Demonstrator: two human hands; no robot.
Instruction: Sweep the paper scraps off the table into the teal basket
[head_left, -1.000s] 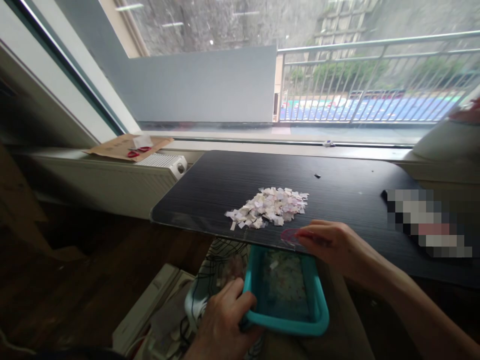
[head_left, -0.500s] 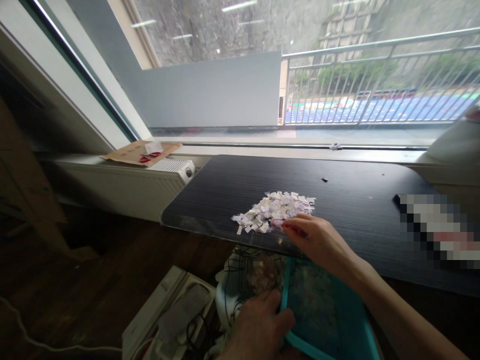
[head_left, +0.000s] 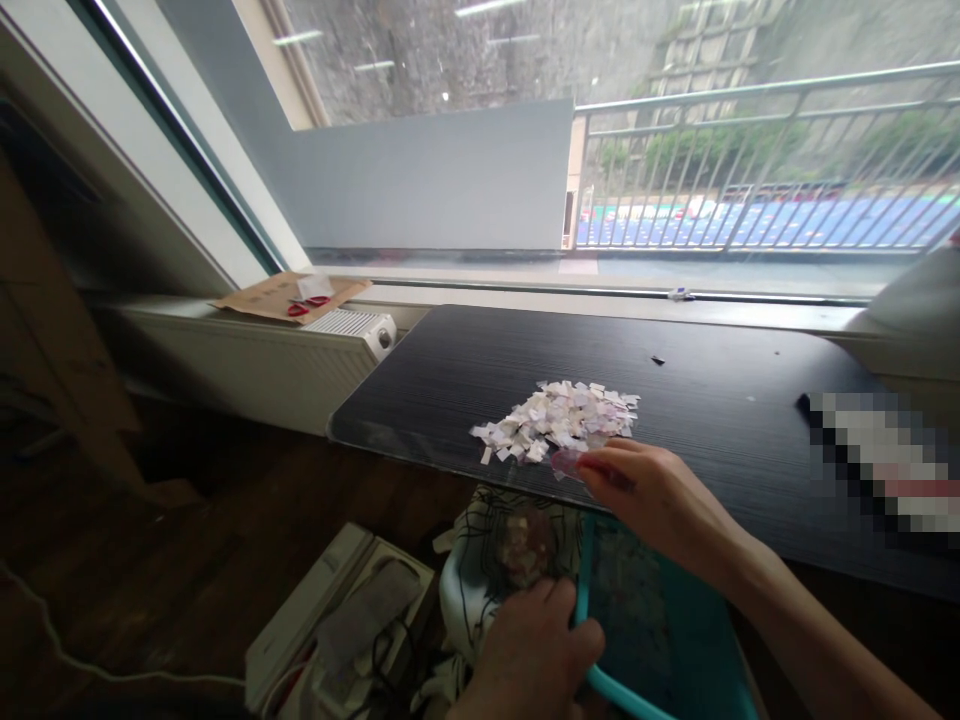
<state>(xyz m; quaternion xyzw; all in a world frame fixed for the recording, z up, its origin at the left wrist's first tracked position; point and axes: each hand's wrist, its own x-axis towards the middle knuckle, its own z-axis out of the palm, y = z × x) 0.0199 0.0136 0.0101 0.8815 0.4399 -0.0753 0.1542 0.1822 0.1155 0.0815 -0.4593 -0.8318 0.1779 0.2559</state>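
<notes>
A loose pile of small white and pale pink paper-like pieces [head_left: 562, 415] lies on the dark tabletop [head_left: 480, 350]. At the pile's near side, my right hand [head_left: 645, 490] is closed in a pinch on a flat, pinkish see-through piece [head_left: 566, 462], whose kind I cannot make out. Below the table edge stands a teal plastic bin [head_left: 630, 695] with scraps dimly visible inside. My left hand [head_left: 532, 640] grips its left rim, thumb over the edge. Just beyond those fingers, a clear bag of pale pinkish bits [head_left: 525, 545] rests on a patterned cloth [head_left: 469, 570].
A pixelated flat object [head_left: 885, 465] lies on the table's right side. Red-handled scissors [head_left: 307, 305] rest on a brown envelope [head_left: 259, 295] by the radiator [head_left: 352, 335]. A white box with cables [head_left: 337, 620] stands at lower left. A small dark bit [head_left: 658, 360] sits farther back.
My right hand has drawn slightly toward the near table edge with the pinkish piece. The left hand keeps its hold on the bin rim. The whole view has shifted slightly.
</notes>
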